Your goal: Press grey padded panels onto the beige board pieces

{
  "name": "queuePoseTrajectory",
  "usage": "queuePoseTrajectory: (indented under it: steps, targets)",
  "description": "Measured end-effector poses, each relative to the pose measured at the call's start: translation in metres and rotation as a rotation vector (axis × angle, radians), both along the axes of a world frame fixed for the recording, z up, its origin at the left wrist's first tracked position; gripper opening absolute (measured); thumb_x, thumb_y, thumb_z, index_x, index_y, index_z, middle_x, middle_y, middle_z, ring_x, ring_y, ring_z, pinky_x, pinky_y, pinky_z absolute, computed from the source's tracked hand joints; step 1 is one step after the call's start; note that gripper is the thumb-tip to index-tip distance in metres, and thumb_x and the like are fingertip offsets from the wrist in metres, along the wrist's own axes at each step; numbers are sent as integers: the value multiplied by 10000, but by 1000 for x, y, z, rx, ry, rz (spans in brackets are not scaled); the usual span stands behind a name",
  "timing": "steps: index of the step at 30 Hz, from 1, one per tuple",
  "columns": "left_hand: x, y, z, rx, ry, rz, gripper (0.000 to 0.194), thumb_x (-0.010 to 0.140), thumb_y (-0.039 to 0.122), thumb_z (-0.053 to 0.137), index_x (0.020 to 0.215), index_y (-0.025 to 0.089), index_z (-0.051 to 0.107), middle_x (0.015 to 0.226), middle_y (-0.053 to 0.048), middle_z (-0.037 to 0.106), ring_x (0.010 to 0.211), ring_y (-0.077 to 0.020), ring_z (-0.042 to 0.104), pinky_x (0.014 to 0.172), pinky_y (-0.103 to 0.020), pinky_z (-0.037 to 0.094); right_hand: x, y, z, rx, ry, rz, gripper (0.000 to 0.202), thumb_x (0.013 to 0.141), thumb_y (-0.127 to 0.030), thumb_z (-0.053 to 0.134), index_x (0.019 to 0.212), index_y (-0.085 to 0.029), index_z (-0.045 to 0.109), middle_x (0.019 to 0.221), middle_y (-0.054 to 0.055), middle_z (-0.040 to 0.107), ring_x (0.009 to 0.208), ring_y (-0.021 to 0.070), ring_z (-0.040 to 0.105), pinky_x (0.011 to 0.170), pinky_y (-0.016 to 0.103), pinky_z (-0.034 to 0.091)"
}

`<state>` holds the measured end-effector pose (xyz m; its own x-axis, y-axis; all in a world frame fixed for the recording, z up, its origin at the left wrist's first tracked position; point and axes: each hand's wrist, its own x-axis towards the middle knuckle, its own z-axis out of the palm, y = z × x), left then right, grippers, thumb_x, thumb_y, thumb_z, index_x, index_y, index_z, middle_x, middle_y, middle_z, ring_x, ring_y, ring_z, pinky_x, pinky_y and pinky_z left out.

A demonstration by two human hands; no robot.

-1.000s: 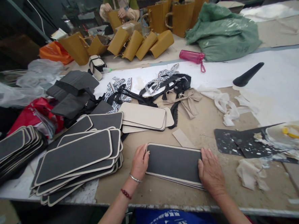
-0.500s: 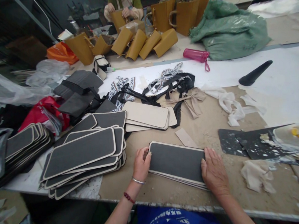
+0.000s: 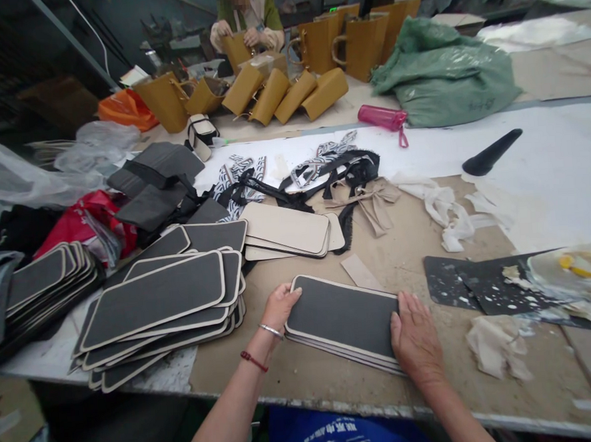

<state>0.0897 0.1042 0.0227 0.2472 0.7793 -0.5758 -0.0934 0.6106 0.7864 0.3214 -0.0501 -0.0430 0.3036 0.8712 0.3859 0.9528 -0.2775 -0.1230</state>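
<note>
In front of me lies a small stack of dark grey panels [image 3: 344, 318] with rounded corners and pale edging. My left hand [image 3: 279, 307] grips the top panel at its far left corner, thumb on the surface and the other fingers curled by the edge. Along the stack's right end rests my right hand [image 3: 416, 333], its fingers stretched out and its palm against the edge. The top panel sits slightly askew over those below it. To the left is a bigger, uneven pile of similar panels [image 3: 155, 299]. Behind the hands lie several beige panels [image 3: 286, 225].
Fabric strips [image 3: 317, 173] tangle across the middle of the table. A glue-spattered black board [image 3: 449, 281] and a crumpled cloth [image 3: 498, 345] lie at right. Farther back are a black tapered tool [image 3: 491, 152], a pink pouch [image 3: 382, 117], tan bags [image 3: 270, 92] and a person [image 3: 248, 24].
My left hand has moved slightly up along the stack's left end, its thumb now over the corner. The top panel has shifted slightly against those beneath. The view has tilted a little.
</note>
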Motion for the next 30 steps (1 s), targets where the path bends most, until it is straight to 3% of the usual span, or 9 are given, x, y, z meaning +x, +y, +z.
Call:
queuePoseTrajectory:
  steps: [7,9,12,14,16,18,21,24,30]
  targets:
    - [-9,-11,7,57,-107,-75,390,521,380,779,744,150,556,682,-14,651,598,-122,586,592,-236,465,1,-1,-1,-4,11,-5,473,890,-256,292,1314,-50,330,1279,187,451,1248,273,336,1022,468,303]
    - [-11,-13,12,151,-73,-118,335,553,383,759,699,154,562,919,-77,667,790,-169,614,688,-263,479,1,-2,-2,-15,17,-7,474,889,-253,298,1318,-53,326,1289,185,442,1252,273,330,1024,467,302]
    - [-11,-10,20,295,6,-142,313,563,388,748,665,149,573,1281,-112,496,1100,-240,509,856,-293,444,1,-2,-2,-24,26,-11,484,887,-252,306,1331,-60,308,1296,183,438,1251,270,334,1024,465,305]
    - [-9,-8,20,243,3,-175,350,581,416,728,749,148,581,1206,-124,552,1004,-226,559,805,-300,464,1,-2,-1,-25,27,-11,489,889,-253,302,1340,-63,294,1293,186,440,1253,272,332,1020,470,309]
    - [-6,-5,15,153,-37,-216,428,600,452,701,870,150,565,979,-94,648,790,-177,603,703,-292,479,0,-2,0,-26,22,-9,490,890,-252,298,1341,-60,290,1289,189,441,1255,277,328,1016,473,313]
    - [-2,-2,7,158,11,-244,465,627,497,653,909,143,545,788,-45,651,658,-149,585,646,-284,472,0,-2,0,-27,21,-9,488,891,-256,299,1338,-59,295,1289,192,439,1254,279,329,1015,474,314]
    - [4,2,-8,271,233,-232,388,703,515,540,795,139,543,615,1,580,587,-141,544,589,-268,440,0,-1,1,-36,24,-11,478,892,-263,297,1319,-48,326,1285,197,440,1249,277,335,1018,472,311]
    - [8,3,-16,363,418,-181,241,758,383,499,652,167,496,558,29,493,572,-127,475,579,-249,382,0,-1,2,-42,24,-16,465,893,-260,291,1290,-29,365,1274,202,448,1248,277,333,1023,469,305]
    - [13,-2,-12,508,676,-142,236,797,216,457,569,207,397,545,33,406,560,-138,402,597,-258,312,-1,1,7,-57,18,-18,473,895,-254,274,1309,-35,335,1263,207,455,1240,281,343,1010,478,316]
